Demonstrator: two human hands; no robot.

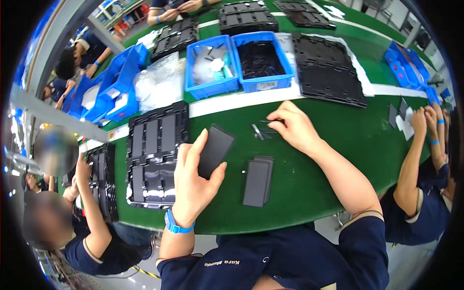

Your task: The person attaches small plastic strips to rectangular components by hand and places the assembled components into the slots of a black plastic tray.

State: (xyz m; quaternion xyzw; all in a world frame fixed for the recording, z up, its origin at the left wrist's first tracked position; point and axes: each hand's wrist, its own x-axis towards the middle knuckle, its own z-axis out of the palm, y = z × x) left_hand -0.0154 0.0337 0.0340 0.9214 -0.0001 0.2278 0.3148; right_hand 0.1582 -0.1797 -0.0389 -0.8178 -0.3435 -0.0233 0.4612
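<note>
Your left hand (193,186) gripped a dark flat panel (215,150) above the green table (314,183); your right hand (292,126) pinched a small strip (267,121) beside metal tweezers (257,131).

Clear plastic bags (159,82) lie crumpled left of the blue bins; one bin (the right) bears a white label (266,85).

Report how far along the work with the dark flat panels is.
Done, apparently: a small stack of dark panels lies on the green table, and the black tray holds several panels in its slots. In hand: the left hand holds one dark panel; the right hand pinches a thin strip beside small metal pieces. Left: the tray's lower slots look unfilled.
</note>
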